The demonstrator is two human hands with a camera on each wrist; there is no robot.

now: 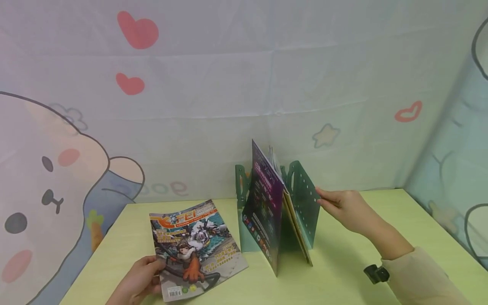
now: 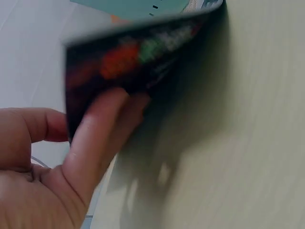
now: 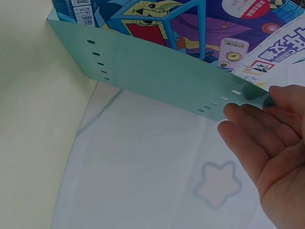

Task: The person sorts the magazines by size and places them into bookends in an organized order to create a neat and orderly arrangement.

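Note:
A magazine with a colourful cartoon cover lies near the front of the yellow-green table. My left hand pinches its lower left corner. In the left wrist view the fingers lie under the dark, blurred magazine and the thumb is on the other side. A green perforated book stand is at the back of the table, with a dark purple magazine and others leaning in it. My right hand touches the stand's right panel with straight fingers.
A printed cloth backdrop with hearts, a star and a cartoon animal hangs right behind the table and along the right side. A black wrist-camera strap sits on the right sleeve. The table's left edge runs diagonally past the left hand.

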